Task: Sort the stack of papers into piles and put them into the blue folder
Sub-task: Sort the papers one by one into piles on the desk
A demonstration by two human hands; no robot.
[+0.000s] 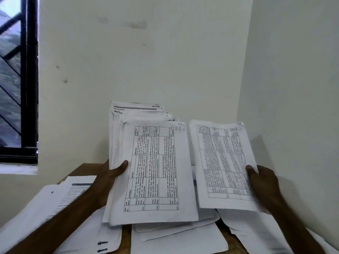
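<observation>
Pale walls meet in a corner behind a brown worktop, with a dark-barred window at nine o'clock.

The left hand lays its thumb across the front of the stack of papers. Its other fingers are hidden behind the pages, so it grips the stack by the left edge. The stack is raised off the worktop at the centre of the view, tilted back. Its front page is a printed table turned sideways, with a circled handwritten mark in the top right corner. Further pages fan out behind it toward twelve o'clock.

The right hand, at four o'clock, pinches a printed sheet by its right edge, thumb on the front and the remaining fingers out of sight behind. That sheet is blurred and hangs just beside the stack at three o'clock; whether the two touch cannot be told.

Loose papers lie overlapping on the worktop at six o'clock, under both forearms. Another pile lies at eight o'clock.
</observation>
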